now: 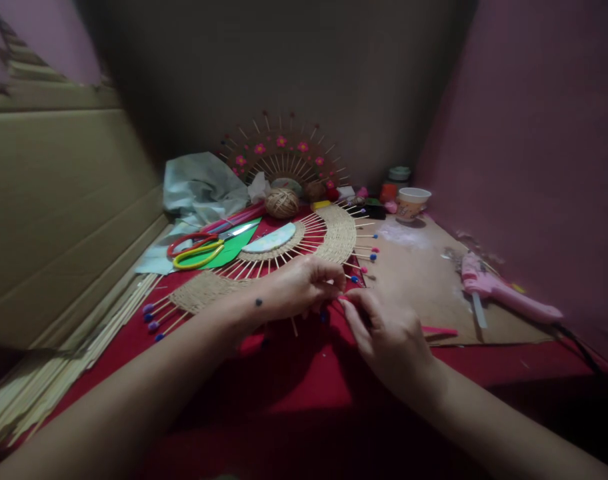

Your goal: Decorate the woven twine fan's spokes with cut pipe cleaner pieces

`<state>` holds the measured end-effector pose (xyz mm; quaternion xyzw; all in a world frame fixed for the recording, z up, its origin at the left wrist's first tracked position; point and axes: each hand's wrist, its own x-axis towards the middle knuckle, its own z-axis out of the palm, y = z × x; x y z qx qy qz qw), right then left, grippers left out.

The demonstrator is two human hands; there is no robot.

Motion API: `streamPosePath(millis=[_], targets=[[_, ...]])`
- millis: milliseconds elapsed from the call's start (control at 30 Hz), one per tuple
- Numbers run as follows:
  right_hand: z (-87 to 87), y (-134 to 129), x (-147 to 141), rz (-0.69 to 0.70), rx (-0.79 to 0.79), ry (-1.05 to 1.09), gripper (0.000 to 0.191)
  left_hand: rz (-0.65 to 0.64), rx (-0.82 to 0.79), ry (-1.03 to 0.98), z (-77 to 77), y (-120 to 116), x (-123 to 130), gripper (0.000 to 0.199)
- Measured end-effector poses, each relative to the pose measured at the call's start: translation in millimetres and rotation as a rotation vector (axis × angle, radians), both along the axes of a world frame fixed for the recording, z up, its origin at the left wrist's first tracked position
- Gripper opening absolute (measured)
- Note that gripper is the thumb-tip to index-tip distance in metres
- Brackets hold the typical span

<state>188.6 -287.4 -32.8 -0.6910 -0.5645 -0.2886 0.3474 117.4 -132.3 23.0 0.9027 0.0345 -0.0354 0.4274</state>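
Note:
My left hand (304, 287) is closed in a pinch over the front edge of a woven half-round fan (337, 233); whatever its fingertips grip is hidden. Meeting it fingertip to fingertip, my right hand (389, 333) pinches a small bit of a pink strip (343, 298). A pink length (440, 331) shows beyond the right hand; whether it is the same piece I cannot tell. The fan has thin wooden sticks spreading from a pale half-disc (270, 239), a band of woven twine, and blue, purple and pink tips on many sticks.
Scissors (197, 250) lie on green sheet (239, 247) at left, near a twine ball (283, 203). Loose sticks (99, 333) run along a cardboard wall (69, 220). At right, a pink glue gun (509, 293) and a paper cup (413, 203) rest on cardboard. A flowered fan (284, 150) stands behind.

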Motion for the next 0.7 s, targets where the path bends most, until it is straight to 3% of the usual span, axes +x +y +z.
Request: streamPosePath(millis=[333, 500, 700], targets=[[-2.3, -3, 3, 0.073, -0.006, 0.076, 0.019, -0.056, -0.102, 0.055, 6.1, 1, -1, 0.010], [-1.8, -7, 3, 0.123, -0.027, 0.106, 0.013, -0.030, -0.070, 0.025, -1.3, -2, -2, 0.013], [-1.7, -9, 3, 0.077, -0.052, -0.127, 0.018, 0.002, -0.043, 0.011, -7.1, -5, -2, 0.012]])
